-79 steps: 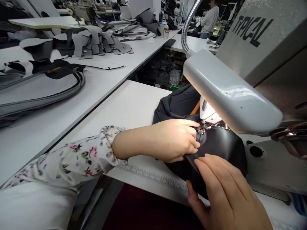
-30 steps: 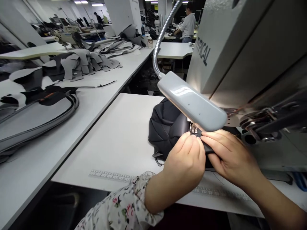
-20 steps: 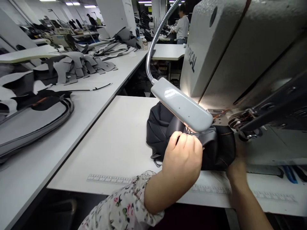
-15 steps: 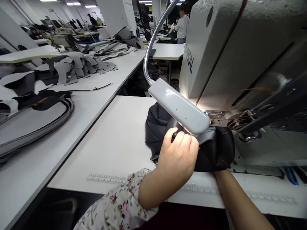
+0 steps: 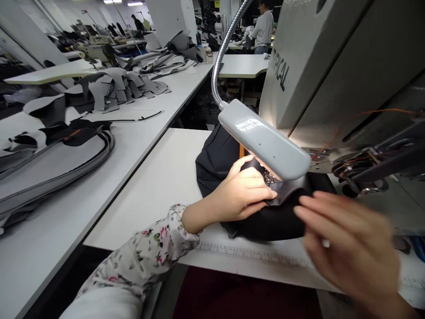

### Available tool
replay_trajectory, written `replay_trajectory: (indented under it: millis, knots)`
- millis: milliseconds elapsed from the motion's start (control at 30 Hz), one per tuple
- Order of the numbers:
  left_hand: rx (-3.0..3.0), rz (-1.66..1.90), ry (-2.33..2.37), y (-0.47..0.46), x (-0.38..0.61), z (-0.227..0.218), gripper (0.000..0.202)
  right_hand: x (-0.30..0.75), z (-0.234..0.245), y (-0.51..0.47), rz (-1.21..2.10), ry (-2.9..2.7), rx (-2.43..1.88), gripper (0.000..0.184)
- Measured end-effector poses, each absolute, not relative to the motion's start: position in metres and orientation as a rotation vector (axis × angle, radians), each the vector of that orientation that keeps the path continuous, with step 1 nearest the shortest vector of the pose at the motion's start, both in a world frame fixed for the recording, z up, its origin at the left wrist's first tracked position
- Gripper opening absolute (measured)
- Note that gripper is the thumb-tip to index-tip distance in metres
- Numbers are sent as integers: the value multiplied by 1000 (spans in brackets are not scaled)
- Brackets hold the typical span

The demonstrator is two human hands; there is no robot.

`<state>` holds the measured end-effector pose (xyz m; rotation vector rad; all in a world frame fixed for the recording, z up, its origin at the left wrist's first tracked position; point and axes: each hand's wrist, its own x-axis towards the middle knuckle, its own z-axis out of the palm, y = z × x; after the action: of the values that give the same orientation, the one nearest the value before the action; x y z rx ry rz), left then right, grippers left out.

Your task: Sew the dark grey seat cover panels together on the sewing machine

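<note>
A black, leather-like cover lies bunched under the sewing machine. With its fingertips together at a fold, my left hand holds the cover just left of the presser foot. An orange strip shows on the cover behind that hand. My right hand is blurred, in front of the machine near the cover's right side, its fingers stretched out and apart from the thumb; I see nothing held in it. The lamp head hides part of the sewing area.
A ruler strip runs along the table's front edge. On the left table lie grey cut pieces and a piped grey panel. Orange thread crosses the machine. Another person stands in the background.
My right hand has come out from under the cover and risen to its right. The left hand has flattened and turned to point right. The view has shifted slightly.
</note>
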<state>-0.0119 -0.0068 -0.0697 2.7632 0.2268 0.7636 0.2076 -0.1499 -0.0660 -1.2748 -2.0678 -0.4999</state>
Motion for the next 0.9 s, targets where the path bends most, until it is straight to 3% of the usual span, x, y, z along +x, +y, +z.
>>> replay_trajectory:
  millis: [133,333,900]
  knots:
    - [2704,653,74,14,-15,-59,21,177,-54,-148,-656,-2220,-1502,30]
    - [2631,607,52,28,-16,-65,21,181,-63,-137,-669,-2230,-1529,36]
    - [2692,1037,475,-23,-8,-100,21,203,-83,-126,-667,-2172,-1394,44]
